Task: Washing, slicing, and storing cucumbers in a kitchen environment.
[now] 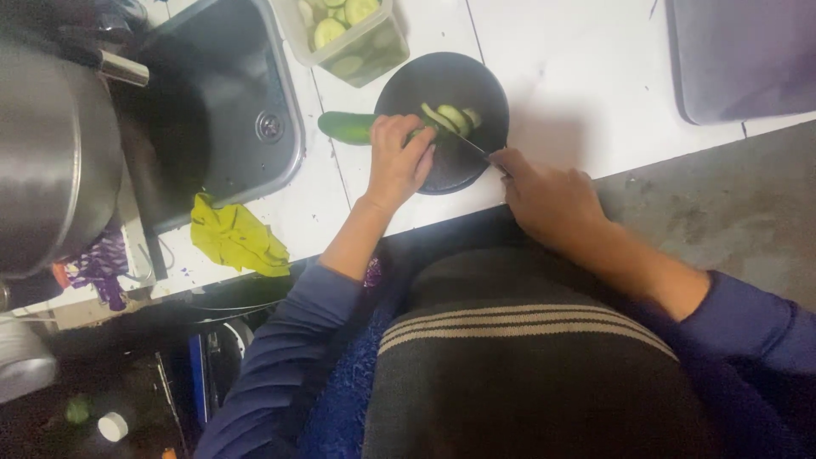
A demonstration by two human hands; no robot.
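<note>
The person stands at a white tiled bench [586, 76], slicing a cucumber [347, 127] on a round black board [442, 81]. The left hand [398, 160] is closed over the cucumber, pinning it so its uncut green end sticks out past the board's rim toward nine o'clock, while the right hand [548, 197] is wrapped around the handle of a knife [470, 146] whose blade angles in toward the cut face. A few fresh slices [452, 117] lie on the board just beyond the blade. To my eye the slicing is midway, with a good length of cucumber still whole; the next cut seems to call for the holding fingers to draw back toward nine o'clock, clear of the edge. At twelve o'clock from the board sits a clear tub [372, 49] holding cucumber slices. At nine o'clock lies a steel sink [285, 110], dark inside, with a large metal pot [51, 161] at its far left. A crumpled yellow cloth [236, 238] rests on the bench edge at seven o'clock, and a grey tray [739, 59] lies at two o'clock. The floor beside the bench looks bare grey concrete.
</note>
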